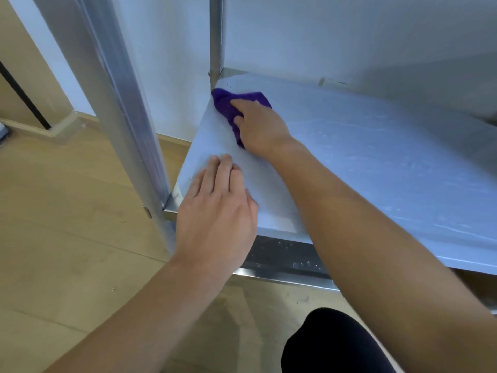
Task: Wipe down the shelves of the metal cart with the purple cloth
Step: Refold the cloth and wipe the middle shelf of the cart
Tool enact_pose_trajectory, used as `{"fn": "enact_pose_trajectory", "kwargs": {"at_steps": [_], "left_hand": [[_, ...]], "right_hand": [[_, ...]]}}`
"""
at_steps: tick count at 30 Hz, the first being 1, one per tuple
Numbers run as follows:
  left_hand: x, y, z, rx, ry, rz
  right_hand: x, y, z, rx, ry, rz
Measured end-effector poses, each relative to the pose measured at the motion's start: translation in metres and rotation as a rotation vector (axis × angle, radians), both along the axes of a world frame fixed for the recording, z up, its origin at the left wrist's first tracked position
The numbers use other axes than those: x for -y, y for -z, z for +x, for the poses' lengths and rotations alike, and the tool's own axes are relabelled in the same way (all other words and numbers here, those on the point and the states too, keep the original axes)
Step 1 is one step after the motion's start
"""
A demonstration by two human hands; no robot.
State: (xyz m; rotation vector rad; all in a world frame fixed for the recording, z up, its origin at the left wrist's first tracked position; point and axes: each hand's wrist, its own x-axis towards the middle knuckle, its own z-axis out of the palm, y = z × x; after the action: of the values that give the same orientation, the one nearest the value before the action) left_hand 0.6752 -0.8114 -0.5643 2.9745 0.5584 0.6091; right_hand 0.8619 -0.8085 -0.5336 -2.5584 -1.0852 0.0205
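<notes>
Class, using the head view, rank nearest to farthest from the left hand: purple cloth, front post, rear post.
1. Front post, just left of the left hand.
2. Purple cloth, ahead, gripped by the right hand.
3. Rear post, beyond the cloth.

Shelf (pixel 376 162) surface lies open rightward. Rear post (pixel 216 36) and front post (pixel 121 103) bound its left corners; wall (pixel 322 28) closes the back.
</notes>
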Motion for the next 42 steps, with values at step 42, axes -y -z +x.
{"fn": "enact_pose_trajectory", "kwargs": {"at_steps": [42], "left_hand": [[0.019,-0.024,0.033,-0.005,0.067,-0.084]], "right_hand": [[0.123,-0.01,-0.059,-0.036,0.092,0.017]]}}
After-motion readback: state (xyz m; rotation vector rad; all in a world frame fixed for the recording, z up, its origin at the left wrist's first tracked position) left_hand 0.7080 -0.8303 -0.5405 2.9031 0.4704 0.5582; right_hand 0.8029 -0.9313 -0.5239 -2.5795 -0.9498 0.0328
